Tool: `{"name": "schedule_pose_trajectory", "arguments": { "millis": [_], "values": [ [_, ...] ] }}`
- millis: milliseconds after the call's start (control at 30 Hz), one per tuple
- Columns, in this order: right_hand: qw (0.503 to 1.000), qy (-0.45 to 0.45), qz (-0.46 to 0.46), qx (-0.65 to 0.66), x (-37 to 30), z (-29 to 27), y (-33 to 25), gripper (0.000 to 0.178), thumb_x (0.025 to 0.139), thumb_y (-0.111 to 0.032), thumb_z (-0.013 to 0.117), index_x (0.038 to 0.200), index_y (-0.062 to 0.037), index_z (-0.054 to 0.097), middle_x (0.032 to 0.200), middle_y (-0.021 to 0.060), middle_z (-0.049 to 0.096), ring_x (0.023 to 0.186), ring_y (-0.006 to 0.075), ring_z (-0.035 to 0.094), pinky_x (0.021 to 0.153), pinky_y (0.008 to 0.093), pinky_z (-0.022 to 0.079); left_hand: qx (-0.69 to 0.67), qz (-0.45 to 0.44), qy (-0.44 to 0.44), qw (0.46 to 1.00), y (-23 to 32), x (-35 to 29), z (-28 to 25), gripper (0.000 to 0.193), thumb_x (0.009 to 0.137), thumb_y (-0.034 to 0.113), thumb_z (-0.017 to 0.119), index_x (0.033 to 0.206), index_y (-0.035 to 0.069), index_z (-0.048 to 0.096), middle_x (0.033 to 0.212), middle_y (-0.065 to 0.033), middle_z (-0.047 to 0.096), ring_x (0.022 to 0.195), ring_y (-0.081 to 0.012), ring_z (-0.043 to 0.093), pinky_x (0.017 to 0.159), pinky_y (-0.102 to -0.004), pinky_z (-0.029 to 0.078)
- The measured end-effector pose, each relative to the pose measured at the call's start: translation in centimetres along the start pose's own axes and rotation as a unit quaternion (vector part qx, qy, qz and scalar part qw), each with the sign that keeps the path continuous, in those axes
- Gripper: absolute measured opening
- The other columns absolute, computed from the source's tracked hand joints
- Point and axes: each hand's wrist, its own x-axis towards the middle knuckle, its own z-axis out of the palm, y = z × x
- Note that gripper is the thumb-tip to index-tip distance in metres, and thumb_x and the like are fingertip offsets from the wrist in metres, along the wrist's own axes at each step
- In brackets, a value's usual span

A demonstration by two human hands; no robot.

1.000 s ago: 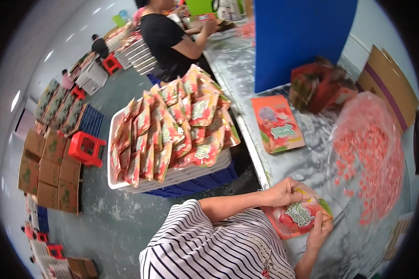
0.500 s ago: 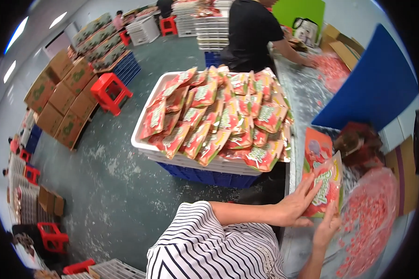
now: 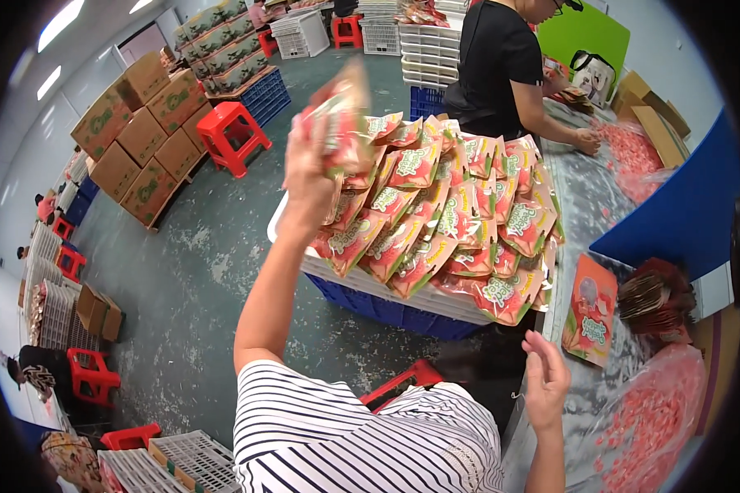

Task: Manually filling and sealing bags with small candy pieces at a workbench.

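Note:
My left hand is raised over the left side of a white tray. It is closed on a red and green snack pouch, which is smeared by motion. Beneath it the tray is heaped with rows of similar filled pouches, leaning on one another. By the near edge of the metal worktable, my right hand is held up with fingers extended and nothing in it. A flat red pouch lies on the table just beyond that hand.
Right of my right hand lies a clear bag of small pink pieces, near a bundle of pouches. A blue panel divides the table. Beyond the tray a co-worker in black stands. Red stools and stacked cartons are at left.
The pouch both hands held over the table is now in my left hand alone, carried left over the tray. My right hand has let go. The view has turned slightly left.

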Motion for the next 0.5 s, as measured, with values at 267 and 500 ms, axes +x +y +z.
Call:
{"name": "schedule_pose_trajectory", "arguments": {
  "millis": [267,500],
  "values": [
    [0.989,0.086,0.124,0.010,-5.0,-4.0,7.7,0.026,0.098,-0.011,0.050,0.115,0.0067,0.059,0.102,0.0129,0.066,0.083,0.0151,0.064,0.078,0.0290,0.053,0.011,-0.226,-0.223,0.948,-11.0,-13.8,3.2,0.047,0.096,0.015,0.045,0.143,0.015,0.040,0.146,-0.0226,0.036,0.136,-0.0398,0.031,0.111,-0.0408,0.028],
    [0.980,0.101,0.164,0.055,-7.7,-4.8,9.7,0.028,0.098,-0.014,0.050,0.115,0.0068,0.058,0.098,0.0139,0.067,0.079,0.0146,0.065,0.072,0.0267,0.052,0.009,-0.264,-0.203,0.943,-14.6,-13.2,3.8,0.052,0.094,0.013,0.047,0.145,0.014,0.034,0.147,-0.0224,0.031,0.137,-0.0395,0.028,0.113,-0.0409,0.025]
  ]
}}
